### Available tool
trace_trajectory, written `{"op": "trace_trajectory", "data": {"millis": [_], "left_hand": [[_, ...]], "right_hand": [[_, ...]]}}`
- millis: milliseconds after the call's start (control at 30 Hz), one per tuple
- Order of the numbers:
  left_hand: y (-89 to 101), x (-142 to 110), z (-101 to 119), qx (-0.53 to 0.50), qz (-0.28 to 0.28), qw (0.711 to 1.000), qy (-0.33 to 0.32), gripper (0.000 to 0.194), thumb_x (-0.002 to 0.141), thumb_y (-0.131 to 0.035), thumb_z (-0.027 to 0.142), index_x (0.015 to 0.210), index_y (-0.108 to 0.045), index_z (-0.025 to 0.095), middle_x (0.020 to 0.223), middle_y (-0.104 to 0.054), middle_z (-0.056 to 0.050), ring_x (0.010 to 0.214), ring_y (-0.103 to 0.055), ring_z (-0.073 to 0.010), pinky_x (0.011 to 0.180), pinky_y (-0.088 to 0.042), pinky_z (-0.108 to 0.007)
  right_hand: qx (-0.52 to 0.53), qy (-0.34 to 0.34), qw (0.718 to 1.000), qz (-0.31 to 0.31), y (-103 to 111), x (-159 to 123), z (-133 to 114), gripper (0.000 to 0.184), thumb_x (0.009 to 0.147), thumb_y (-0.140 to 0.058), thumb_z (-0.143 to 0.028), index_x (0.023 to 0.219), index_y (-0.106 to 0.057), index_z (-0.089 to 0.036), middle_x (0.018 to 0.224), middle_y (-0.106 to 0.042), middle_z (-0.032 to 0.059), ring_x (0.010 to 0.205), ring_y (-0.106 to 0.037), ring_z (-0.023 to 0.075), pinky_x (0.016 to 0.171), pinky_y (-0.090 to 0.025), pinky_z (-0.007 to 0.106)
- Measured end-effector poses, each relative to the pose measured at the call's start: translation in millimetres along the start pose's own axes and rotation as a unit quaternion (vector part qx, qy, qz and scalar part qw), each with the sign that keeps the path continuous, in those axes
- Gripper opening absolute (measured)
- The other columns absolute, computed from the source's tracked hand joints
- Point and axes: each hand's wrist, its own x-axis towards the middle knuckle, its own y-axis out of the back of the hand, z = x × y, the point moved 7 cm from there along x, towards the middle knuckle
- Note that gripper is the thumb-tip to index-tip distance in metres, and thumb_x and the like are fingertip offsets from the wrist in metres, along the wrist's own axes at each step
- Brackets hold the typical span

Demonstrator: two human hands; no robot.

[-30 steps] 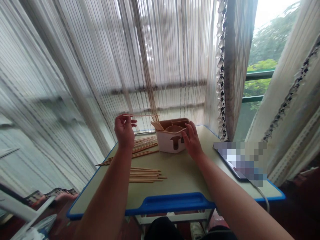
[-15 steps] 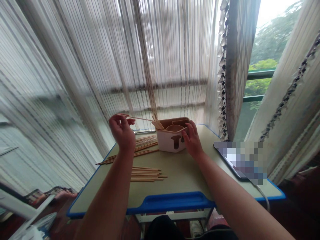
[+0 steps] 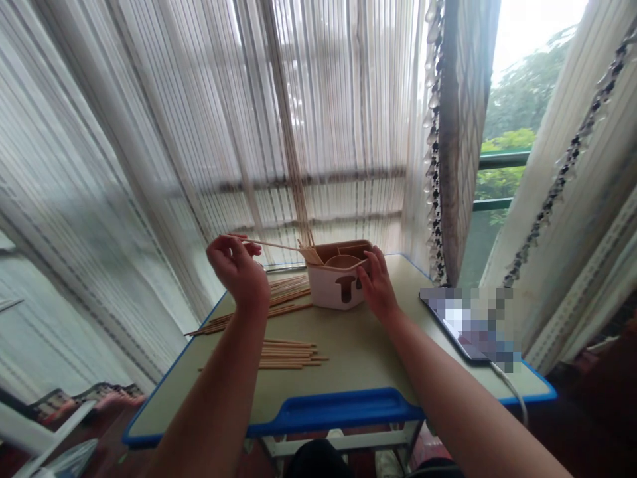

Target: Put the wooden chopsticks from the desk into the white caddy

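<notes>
Lower and farther toward nine o'clock than a second ago, the left hand [image 3: 237, 267] has drawn away from the white box [image 3: 326, 292], and the thin stick [image 3: 279, 246] it carries now slopes down toward the box instead of lying level. Thumb and fingers are pinched together on the stick's outer end; its inner end points to three o'clock and meets the upright sticks [image 3: 311, 255] at the box's ten o'clock corner. Whether it touches them cannot be told.

At the box's three o'clock side, the right hand [image 3: 379, 285] is closed around the corner, fingertips over the rim and thumb by the front wall. The box stands near the twelve o'clock edge of the table [image 3: 358, 358], its brown inside split by dividers.

Two groups of loose sticks lie on the table: the farther sticks [image 3: 288, 309] at the box's eight o'clock, passing behind the left forearm, and the nearer sticks [image 3: 288, 354] at its seven o'clock. A flat device [image 3: 455, 328] with a blurred-out screen lies toward four o'clock, a white cable [image 3: 511, 383] running from it over the blue edge.
</notes>
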Motion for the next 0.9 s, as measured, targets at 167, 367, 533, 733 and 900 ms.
{"op": "trace_trajectory", "data": {"millis": [167, 367, 533, 733, 900], "left_hand": [[7.2, 1.0, -0.1, -0.007, 0.014, 1.000, 0.007, 0.004, 0.090, -0.043, 0.024, 0.089, -0.040, 0.020, 0.082, -0.054, 0.003, 0.053, -0.055, -0.0032, 0.054, -0.047, -0.018], [-10.0, -10.7, -20.6, -0.028, -0.074, 0.993, 0.082, 0.015, 0.087, -0.051, 0.032, 0.090, -0.044, 0.020, 0.082, -0.058, 0.002, 0.056, -0.059, -0.0053, 0.057, -0.051, -0.019], [-29.2, -28.0, -40.1, -0.030, -0.174, 0.977, 0.119, 0.022, 0.085, -0.053, 0.039, 0.089, -0.047, 0.019, 0.084, -0.060, 0.000, 0.055, -0.060, -0.0065, 0.053, -0.050, -0.019], [-49.0, -50.9, -87.3, 0.033, -0.286, 0.936, 0.203, 0.019, 0.083, -0.054, 0.034, 0.092, -0.054, 0.017, 0.080, -0.063, -0.001, 0.053, -0.059, -0.0077, 0.049, -0.046, -0.018], [-55.8, -59.6, -92.4, 0.203, -0.373, 0.900, 0.098, 0.014, 0.079, -0.057, 0.024, 0.085, -0.065, 0.015, 0.084, -0.066, -0.006, 0.066, -0.060, -0.0130, 0.067, -0.049, -0.027]], "right_hand": [[0.003, 0.000, 1.000, -0.004, -0.8, -0.4, 0.1, 0.044, 0.090, -0.042, -0.043, 0.129, -0.042, -0.023, 0.147, -0.028, 0.0098, 0.137, -0.027, 0.0208, 0.111, -0.028, 0.043], [0.004, 0.007, 1.000, -0.005, 0.0, -0.6, -1.7, 0.044, 0.091, -0.041, -0.043, 0.130, -0.042, -0.023, 0.148, -0.028, 0.0101, 0.137, -0.026, 0.0202, 0.112, -0.027, 0.043], [0.007, 0.005, 1.000, -0.006, -0.5, -0.7, -0.3, 0.045, 0.091, -0.041, -0.043, 0.130, -0.041, -0.022, 0.148, -0.027, 0.0103, 0.138, -0.025, 0.0205, 0.112, -0.026, 0.043], [0.006, 0.005, 1.000, -0.006, -1.5, -0.6, 1.5, 0.045, 0.090, -0.041, -0.043, 0.130, -0.042, -0.022, 0.148, -0.027, 0.0099, 0.138, -0.025, 0.0208, 0.112, -0.026, 0.044], [0.007, 0.004, 1.000, -0.009, -1.2, -0.9, 1.5, 0.045, 0.091, -0.040, -0.043, 0.131, -0.042, -0.023, 0.148, -0.027, 0.0090, 0.138, -0.025, 0.0200, 0.113, -0.025, 0.043]]}}
